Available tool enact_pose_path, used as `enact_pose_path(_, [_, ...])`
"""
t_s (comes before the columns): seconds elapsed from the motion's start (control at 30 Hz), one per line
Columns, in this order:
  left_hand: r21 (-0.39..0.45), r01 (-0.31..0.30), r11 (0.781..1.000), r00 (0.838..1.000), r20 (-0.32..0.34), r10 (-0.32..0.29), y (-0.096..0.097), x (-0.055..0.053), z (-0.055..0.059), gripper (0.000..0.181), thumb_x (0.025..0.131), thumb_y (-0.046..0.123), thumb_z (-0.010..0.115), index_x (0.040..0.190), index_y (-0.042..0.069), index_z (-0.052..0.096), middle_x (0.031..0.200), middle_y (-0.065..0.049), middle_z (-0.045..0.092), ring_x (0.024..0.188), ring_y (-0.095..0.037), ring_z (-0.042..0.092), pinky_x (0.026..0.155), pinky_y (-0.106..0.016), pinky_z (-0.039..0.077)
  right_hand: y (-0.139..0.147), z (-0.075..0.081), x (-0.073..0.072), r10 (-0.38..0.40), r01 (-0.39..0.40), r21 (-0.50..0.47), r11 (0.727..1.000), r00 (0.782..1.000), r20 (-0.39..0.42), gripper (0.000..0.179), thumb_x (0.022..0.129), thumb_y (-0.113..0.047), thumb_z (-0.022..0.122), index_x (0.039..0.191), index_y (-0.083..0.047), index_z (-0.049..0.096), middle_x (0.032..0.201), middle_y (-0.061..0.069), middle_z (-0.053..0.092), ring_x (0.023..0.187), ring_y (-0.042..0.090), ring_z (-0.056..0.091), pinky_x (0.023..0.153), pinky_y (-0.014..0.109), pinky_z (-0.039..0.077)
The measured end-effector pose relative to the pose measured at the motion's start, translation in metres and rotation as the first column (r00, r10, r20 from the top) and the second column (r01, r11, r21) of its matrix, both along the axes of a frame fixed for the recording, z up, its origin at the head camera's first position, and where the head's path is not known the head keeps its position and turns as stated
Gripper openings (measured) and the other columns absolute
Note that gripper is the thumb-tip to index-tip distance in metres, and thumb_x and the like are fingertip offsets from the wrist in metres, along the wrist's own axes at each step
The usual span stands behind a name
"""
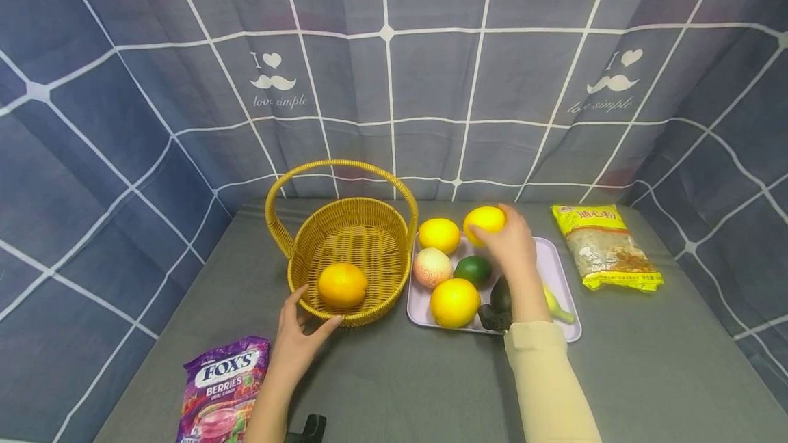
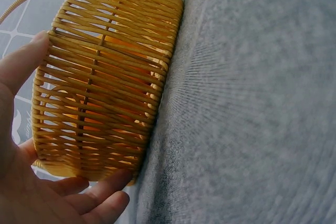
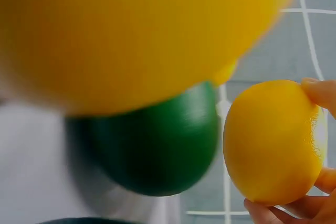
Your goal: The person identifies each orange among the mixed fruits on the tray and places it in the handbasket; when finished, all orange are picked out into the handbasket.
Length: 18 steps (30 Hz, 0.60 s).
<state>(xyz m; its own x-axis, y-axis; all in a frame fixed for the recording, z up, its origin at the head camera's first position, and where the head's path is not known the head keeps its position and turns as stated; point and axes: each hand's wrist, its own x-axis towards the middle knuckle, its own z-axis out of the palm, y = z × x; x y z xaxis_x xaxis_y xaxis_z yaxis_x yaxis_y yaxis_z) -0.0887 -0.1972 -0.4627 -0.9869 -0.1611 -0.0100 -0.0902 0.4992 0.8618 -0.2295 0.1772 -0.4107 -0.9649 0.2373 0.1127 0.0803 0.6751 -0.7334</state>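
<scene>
My right hand [image 1: 514, 241] pinches a lemon [image 1: 483, 223] above the back of a pale purple tray [image 1: 557, 265]. In the right wrist view, fingertips and thumb grip the lemon [image 3: 273, 142] from its right side. My left hand [image 1: 298, 340] holds the front rim of a yellow wicker basket [image 1: 357, 214]. The left wrist view shows the thumb on the basket's [image 2: 105, 77] rim and several fingers around its side. Inside the basket lies one orange [image 1: 342, 285]. On the tray sit another lemon [image 1: 439, 236], a peach [image 1: 433, 268], a green fruit [image 1: 473, 271] and a yellow-orange fruit [image 1: 454, 303].
A dark fruit [image 1: 501, 294] and a banana [image 1: 557, 306] lie partly hidden behind the right forearm. Right of the tray is a yellow food bag [image 1: 608, 248]. A purple candy bag [image 1: 221, 388] lies front left. Behind the table hangs a checked curtain [image 1: 431, 81].
</scene>
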Motion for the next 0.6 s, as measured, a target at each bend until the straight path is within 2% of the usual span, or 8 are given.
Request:
enact_pose_path(0.33, [-0.002,-0.002,1.0,1.0,0.002,0.002,0.0,0.0,0.0,0.089,0.081,0.047,0.075,0.149,0.022,0.023,0.151,-0.022,0.02,0.126,-0.047,0.043,0.097,-0.061,0.039,-0.011,0.031,0.016,0.005,-0.012,-0.08,0.997,0.996,-0.088,0.082,0.081,-0.05,0.072,0.146,-0.012,0.039,0.143,0.016,0.044,0.126,0.039,0.044,0.102,0.056,0.036])
enact_pose_path(0.6, [0.012,-0.006,1.0,1.0,0.008,0.006,0.001,-0.001,0.002,0.09,0.08,0.046,0.076,0.149,0.023,0.024,0.152,-0.021,0.02,0.126,-0.047,0.043,0.098,-0.06,0.039,-0.031,0.053,0.033,0.063,-0.083,-0.14,0.987,0.987,-0.146,0.081,0.079,-0.047,0.076,0.145,-0.015,0.041,0.141,0.013,0.047,0.121,0.035,0.048,0.1,0.051,0.041])
